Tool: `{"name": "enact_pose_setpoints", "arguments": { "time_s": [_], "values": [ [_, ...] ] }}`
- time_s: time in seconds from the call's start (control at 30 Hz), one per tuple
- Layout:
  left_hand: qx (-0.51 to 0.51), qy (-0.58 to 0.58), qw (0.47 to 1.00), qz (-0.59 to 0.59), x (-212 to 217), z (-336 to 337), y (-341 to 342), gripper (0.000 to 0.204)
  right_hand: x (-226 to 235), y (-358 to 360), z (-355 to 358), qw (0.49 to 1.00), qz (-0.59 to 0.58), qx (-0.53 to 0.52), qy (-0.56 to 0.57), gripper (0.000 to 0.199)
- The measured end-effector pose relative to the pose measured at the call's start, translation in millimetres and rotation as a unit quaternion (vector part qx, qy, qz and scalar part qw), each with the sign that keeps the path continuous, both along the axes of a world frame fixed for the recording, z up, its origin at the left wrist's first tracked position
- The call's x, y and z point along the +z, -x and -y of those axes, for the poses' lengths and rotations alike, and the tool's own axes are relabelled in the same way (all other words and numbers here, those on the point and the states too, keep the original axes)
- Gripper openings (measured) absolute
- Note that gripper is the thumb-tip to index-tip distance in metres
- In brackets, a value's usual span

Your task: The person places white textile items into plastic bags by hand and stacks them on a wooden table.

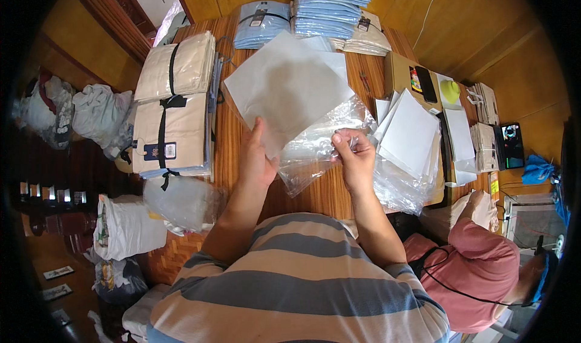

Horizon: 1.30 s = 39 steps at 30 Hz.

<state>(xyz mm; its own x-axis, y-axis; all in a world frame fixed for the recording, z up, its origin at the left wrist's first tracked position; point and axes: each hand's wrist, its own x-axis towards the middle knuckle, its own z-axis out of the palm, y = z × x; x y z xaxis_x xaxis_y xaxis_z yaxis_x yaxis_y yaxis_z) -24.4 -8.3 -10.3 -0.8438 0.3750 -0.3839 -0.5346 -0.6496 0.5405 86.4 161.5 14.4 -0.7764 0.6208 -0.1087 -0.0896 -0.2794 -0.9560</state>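
Carefully: right hand (356, 155) pinches the clear plastic bag (315, 146) mouth; left hand (257, 158) grips the white sheet (284, 86); keep the mouth wide, sheet flat.

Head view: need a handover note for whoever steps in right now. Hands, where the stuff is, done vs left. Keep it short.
Left hand: holds the large white sheet by its lower edge, lifted over the wooden table.
Right hand: fingers pinch the top edge of a clear plastic bag, which hangs crumpled between the hands.
Nearby: stack of white sheets on loose clear bags at right; tied beige bundles at left; folded blue garments at the far edge. Another person in a red shirt sits at lower right.
Done: sheet and bag both in hand.
Left: the sheet is still outside the bag.
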Motion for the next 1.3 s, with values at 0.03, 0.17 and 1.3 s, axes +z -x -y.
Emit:
{"name": "enact_pose_setpoints", "arguments": {
  "time_s": [0.03,0.17,1.3],
  "values": [
    [0.010,0.008,1.000,0.013,-4.2,0.2,2.5,0.042,-6.5,-4.5,-5.7,0.999,-0.029,0.044,-0.006,0.016],
    [-0.045,0.008,0.998,-0.045,14.2,1.9,2.0,0.045,10.3,-22.5,-40.3,0.959,-0.170,0.194,0.117,0.055],
    [-0.127,-0.055,0.989,-0.048,-52.5,55.8,27.3,0.068,-25.2,-38.6,-54.4,0.985,0.022,0.165,-0.034,0.073]
  ]
}}
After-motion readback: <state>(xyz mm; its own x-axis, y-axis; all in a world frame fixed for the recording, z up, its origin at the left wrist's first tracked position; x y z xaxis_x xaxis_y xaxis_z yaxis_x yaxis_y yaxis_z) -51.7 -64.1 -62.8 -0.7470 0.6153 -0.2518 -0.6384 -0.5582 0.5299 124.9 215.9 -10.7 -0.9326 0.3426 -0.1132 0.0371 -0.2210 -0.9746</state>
